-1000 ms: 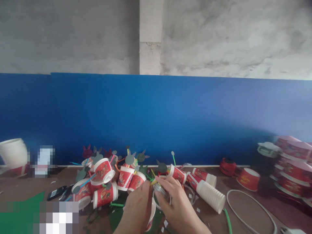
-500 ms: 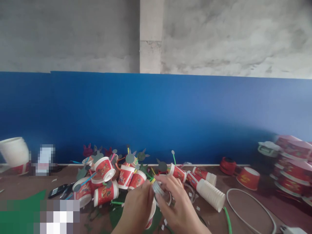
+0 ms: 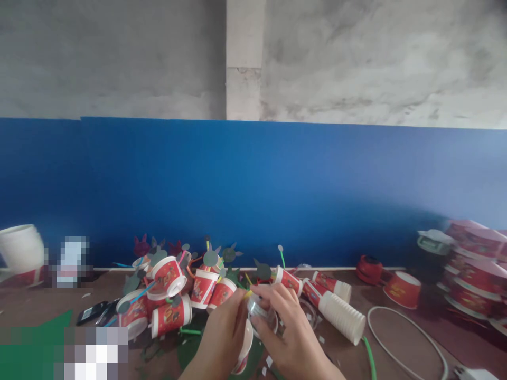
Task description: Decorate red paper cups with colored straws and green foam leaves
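Observation:
Both my hands meet low in the middle of the head view. My left hand (image 3: 222, 332) is closed, its fingertips pinching a thin yellow strip (image 3: 248, 293). Between the hands is a clear, shiny roll (image 3: 255, 306), which looks like tape, with the curled fingers of my right hand (image 3: 287, 327) around it. Just below them a red and white paper cup (image 3: 244, 345) is partly hidden by my left hand. Left of the hands lie several red paper cups (image 3: 171, 315) with coloured straws and grey-green animal-shaped cutouts (image 3: 211, 257).
A nested stack of cups (image 3: 343, 316) lies right of my hands, near a white cable loop (image 3: 407, 343) and a red tub (image 3: 402, 290). Stacked red tubs (image 3: 481, 274) stand far right. Dark scissors or tools (image 3: 93, 312) and green sheet (image 3: 47, 338) are at left.
The clear roll has turned between my hands and shows more of its face. My hands have otherwise barely moved, and the view has shifted slightly.

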Action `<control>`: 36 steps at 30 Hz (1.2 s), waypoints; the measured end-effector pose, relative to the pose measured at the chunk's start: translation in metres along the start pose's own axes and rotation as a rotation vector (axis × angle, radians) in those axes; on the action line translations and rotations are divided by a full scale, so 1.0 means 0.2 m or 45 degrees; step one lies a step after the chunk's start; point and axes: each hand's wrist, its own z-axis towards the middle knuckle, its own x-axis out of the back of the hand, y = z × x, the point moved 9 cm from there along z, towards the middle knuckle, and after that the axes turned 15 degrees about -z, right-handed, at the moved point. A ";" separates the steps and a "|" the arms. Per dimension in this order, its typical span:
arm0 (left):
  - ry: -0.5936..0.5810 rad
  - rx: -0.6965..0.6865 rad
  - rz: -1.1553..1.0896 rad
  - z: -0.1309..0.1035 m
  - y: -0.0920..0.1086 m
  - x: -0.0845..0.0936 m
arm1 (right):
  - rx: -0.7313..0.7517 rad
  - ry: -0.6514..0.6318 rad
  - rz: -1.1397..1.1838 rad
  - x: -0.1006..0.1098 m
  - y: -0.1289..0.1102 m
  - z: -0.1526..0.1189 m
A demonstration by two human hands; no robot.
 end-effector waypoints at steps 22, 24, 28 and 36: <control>0.164 0.125 0.012 -0.01 -0.03 0.06 | 0.046 0.091 -0.253 0.03 -0.02 0.00; 0.173 0.130 -0.067 0.00 -0.02 0.07 | 0.028 0.100 -0.264 0.03 0.00 0.00; 0.138 0.198 -0.309 0.01 -0.04 0.04 | 0.018 0.103 -0.270 0.02 0.01 0.02; 0.174 0.416 -0.555 -0.01 -0.15 0.01 | -0.019 0.059 -0.238 0.03 0.03 0.02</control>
